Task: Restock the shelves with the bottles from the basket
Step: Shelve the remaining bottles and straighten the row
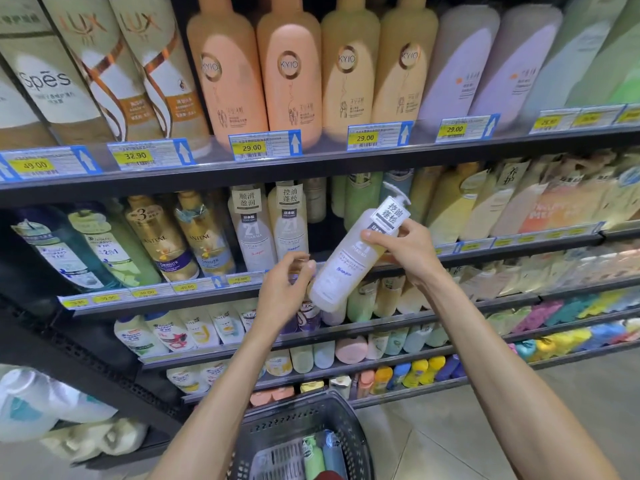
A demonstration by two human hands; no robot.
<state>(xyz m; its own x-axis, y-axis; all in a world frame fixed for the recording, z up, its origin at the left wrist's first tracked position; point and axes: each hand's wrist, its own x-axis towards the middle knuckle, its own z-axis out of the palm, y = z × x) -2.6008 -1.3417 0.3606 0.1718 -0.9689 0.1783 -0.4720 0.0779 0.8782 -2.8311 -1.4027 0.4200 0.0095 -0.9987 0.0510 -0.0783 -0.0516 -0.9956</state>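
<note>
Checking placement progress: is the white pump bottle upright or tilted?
Tilted: white pump bottle leans pump up-right, held by right hand, off the shelf.

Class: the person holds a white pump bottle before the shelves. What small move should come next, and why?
Probably stand the white pump bottle upright and slide it into the dark gap just right of the two matching bottles. The right hand holds it tilted in front of that shelf, and the left hand is open near its base.

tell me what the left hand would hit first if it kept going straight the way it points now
Probably the white pump bottle held in the right hand. The left hand points up and right at its lower body, apparently just short of touching; depth is unclear.
</note>
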